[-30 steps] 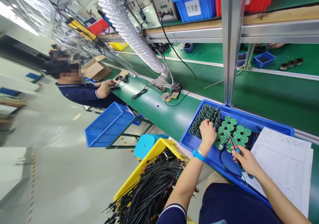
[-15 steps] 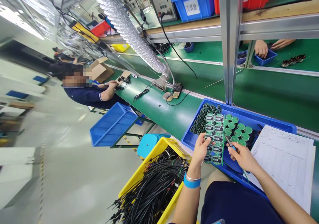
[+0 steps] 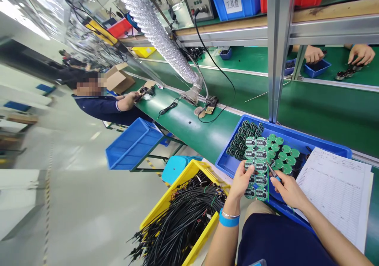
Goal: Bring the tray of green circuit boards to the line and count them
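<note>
My left hand [image 3: 241,179] is closed on the left edge of a panel of round green circuit boards [image 3: 256,165], thumb on its face, holding it up over the near left corner of the blue tray [image 3: 227,164]. The panel shows two columns of five discs, ten in all. My right hand [image 3: 286,187] is wrapped around a thin tool [image 3: 271,169] whose dark tip touches the panel's right edge; I can't tell what kind of tool it is.

In the tray behind the panel lie about ten loose green discs [image 3: 282,155], and at its far left corner stands one stack of dark boards on edge [image 3: 242,133], too packed to count. One sheet of printed paper [image 3: 336,191] covers the tray's right end.

Below my left wrist sits one yellow bin [image 3: 180,183] full of black cables [image 3: 177,226]. Further along the green bench [image 3: 189,130] one seated person [image 3: 103,106] works with both hands on it.
</note>
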The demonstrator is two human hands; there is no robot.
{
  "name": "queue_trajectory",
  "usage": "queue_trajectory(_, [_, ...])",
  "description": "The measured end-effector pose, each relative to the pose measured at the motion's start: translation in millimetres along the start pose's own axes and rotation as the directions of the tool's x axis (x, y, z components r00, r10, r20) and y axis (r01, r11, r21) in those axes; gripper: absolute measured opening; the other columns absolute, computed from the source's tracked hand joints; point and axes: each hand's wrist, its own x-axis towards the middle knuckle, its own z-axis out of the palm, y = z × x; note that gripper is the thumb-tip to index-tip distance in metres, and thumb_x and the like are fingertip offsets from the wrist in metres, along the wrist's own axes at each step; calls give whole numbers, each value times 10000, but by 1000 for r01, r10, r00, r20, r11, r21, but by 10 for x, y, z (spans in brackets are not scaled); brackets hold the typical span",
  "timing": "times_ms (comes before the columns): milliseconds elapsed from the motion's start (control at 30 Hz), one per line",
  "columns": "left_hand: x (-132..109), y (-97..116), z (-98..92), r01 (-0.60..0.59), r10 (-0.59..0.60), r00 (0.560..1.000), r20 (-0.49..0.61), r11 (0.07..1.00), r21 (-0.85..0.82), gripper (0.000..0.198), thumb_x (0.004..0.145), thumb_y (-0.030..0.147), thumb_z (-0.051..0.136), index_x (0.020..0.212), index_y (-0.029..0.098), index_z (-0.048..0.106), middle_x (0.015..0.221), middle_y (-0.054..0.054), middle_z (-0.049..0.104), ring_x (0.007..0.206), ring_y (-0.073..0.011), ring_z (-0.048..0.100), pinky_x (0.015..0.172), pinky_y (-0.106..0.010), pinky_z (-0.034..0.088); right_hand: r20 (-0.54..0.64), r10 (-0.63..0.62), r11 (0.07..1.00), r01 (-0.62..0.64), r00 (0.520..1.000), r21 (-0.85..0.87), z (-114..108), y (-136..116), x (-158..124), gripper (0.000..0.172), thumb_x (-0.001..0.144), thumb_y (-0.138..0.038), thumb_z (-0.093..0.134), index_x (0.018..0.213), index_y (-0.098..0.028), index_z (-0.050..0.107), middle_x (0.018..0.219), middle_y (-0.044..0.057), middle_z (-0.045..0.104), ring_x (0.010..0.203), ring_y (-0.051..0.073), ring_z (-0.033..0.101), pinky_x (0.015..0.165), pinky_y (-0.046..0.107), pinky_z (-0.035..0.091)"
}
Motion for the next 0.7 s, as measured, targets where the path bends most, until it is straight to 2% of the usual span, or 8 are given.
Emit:
queue_trajectory(67, [-17,-50,41,2,-2,1000,12,1000,6,376,753,462,727,943,160,608,806,-6,642,689,-107,574,674,-225,476,59,-16,998,12,998,61,34,15,-9,456,903,-611,368,875,-184,527,691,12,573,606,157,578,599,277,466])
queue_trajectory(133, [-19,-127,73,11,-11,1000,25,1000,6,477,715,585,708,869,143,614,686,3,602,568,-97,524,583,-229,461,128,-33,993,18,991,115,69,44,-3,520,892,-664,311,863,-182,501,719,20,577,607,155,590,602,280,486])
queue_trajectory(200, [-5,-196,64,12,-12,1000,20,1000,13,609,685,738,614,809,142,600,566,24,522,453,-87,442,490,-241,427,172,-36,992,14,984,127,108,89,17,602,884,-699,235,970,-170,507,761,35,590,618,161,601,616,294,503])
queue_trajectory(267, [32,-209,-5,-14,15,1000,-12,999,48,680,691,809,513,824,147,591,547,26,500,428,-94,426,467,-251,419,198,-5,997,-10,980,76,155,154,41,641,895,-685,186,1092,-160,498,789,46,606,639,167,611,639,305,512])
queue_trajectory(367, [161,-90,-173,-94,108,991,-74,981,170,585,771,711,524,974,165,576,758,-25,620,620,-137,568,618,-271,485,215,113,988,-86,970,-132,244,287,52,481,909,-581,346,1035,-170,563,813,74,644,748,199,637,749,340,507])
queue_trajectory(467, [419,74,-244,-156,202,976,-86,914,375,464,794,547,621,1096,200,554,923,-31,648,800,-163,598,775,-292,482,163,263,906,-186,951,-380,323,415,11,303,880,-406,514,972,-134,611,948,143,661,938,249,628,900,422,456])
queue_trajectory(567, [761,81,-83,-175,232,973,-21,788,590,470,721,432,733,1109,212,586,822,-17,645,766,-191,592,786,-320,471,112,341,814,-234,933,-531,325,467,-60,309,918,-325,475,1063,-81,596,1040,171,642,1003,257,614,932,462,430])
queue_trajectory(700, [1055,-135,279,-192,213,974,75,605,773,392,683,288,764,1044,187,645,767,-51,647,767,-249,614,796,-377,477,95,344,762,-219,934,-610,168,413,-160,367,941,-317,388,1115,-66,590,1049,206,637,1007,304,620,887,423,429])
